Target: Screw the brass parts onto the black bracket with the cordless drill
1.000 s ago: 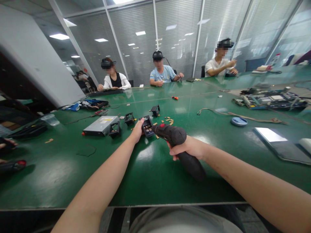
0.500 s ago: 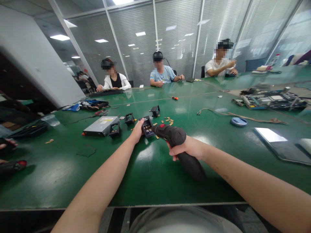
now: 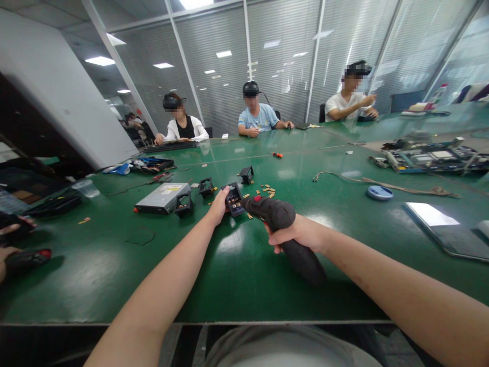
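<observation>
My left hand (image 3: 219, 205) grips a small black socket block (image 3: 234, 199) with gold contacts, tilted up off the green table (image 3: 237, 265). My right hand (image 3: 296, 233) is wrapped round the handle of a black electric screwdriver (image 3: 284, 229). Its tip points into the face of the block. Several small gold metal pieces (image 3: 264, 190) lie scattered just behind the block. Three similar black blocks (image 3: 206, 186) stand to the left and behind it.
A grey optical drive (image 3: 162, 197) lies left of the blocks. On the right are a blue round lid (image 3: 380, 192), a cable (image 3: 385, 181), circuit boards (image 3: 428, 155) and a laptop (image 3: 443, 227). Three people sit at the far side. Another person's hands (image 3: 11, 239) work at the left edge.
The view has shifted slightly to the right and up. Both hands keep their hold, with the screwdriver tip still at the block.
</observation>
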Available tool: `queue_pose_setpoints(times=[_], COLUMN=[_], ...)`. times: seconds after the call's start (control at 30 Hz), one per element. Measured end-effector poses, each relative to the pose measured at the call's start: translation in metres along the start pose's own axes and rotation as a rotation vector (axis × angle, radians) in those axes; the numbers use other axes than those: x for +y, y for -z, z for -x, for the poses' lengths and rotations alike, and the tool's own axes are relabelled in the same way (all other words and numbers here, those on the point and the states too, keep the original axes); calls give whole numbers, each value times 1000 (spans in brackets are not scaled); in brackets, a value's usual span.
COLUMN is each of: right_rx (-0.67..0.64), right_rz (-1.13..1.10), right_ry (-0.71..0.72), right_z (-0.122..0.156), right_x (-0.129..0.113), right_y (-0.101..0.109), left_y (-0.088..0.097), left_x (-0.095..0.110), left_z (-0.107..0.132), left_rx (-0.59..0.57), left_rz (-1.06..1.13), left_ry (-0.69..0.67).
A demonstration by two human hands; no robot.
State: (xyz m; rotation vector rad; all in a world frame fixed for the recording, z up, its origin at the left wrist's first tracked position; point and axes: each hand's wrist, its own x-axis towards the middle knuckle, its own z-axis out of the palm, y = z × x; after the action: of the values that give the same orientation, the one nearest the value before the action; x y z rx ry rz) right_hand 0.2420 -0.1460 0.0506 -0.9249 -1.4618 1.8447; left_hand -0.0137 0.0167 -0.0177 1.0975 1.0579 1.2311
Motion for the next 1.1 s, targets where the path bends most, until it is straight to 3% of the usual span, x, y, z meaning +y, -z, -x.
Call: queue_pose_setpoints(times=[0.7, 1.1], right_rx=[-5, 3], right_rz=[-16, 11], right_ry=[-7, -10], right_z=[1, 2], right_x=[0, -1], right_y=[0, -1], left_y=[-2, 3], left_x=[3, -3], left_z=[4, 0], left_rx=[20, 15], left_rz=[-8, -58], left_ry=[27, -45])
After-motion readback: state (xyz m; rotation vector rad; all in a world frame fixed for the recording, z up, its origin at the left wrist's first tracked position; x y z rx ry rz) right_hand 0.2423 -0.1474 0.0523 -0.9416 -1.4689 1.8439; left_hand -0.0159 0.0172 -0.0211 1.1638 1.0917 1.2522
